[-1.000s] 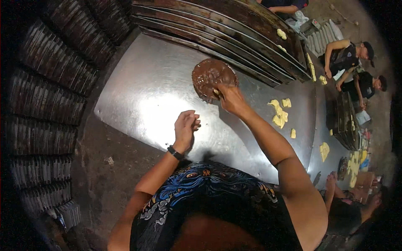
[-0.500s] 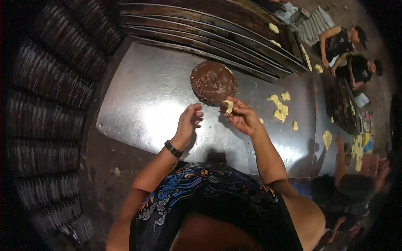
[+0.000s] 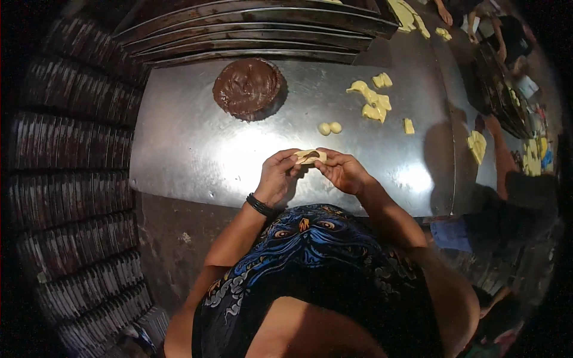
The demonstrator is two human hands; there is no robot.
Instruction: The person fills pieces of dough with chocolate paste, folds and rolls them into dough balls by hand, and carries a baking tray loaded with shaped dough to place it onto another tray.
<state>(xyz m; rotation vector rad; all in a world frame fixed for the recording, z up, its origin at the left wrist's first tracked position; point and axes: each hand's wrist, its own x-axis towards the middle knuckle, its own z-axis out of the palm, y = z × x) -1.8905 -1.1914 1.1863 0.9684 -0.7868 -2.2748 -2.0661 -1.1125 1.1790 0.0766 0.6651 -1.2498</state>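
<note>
Across the middle of the frame lies a wide steel table (image 3: pixel 197 149), its bright top bending toward the edges. Along the upper edge sit long stacked metal trays (image 3: pixel 250 24), and down the left side run dark racks of trays (image 3: pixel 65 155). At the upper centre of the table rests a round mound of brown filling (image 3: pixel 247 88). To the upper right lie scattered pale dough scraps (image 3: pixel 373 101), with two small dough balls (image 3: pixel 329 127) just below and left of them. At the centre, over the table's near edge, the left hand (image 3: pixel 277 177) and right hand (image 3: pixel 341 171) meet, fingers of both pinched shut on one small flat dough piece (image 3: pixel 310 157) with a dark smear of filling on it. A black wristband (image 3: pixel 259 205) circles the left wrist.
</note>
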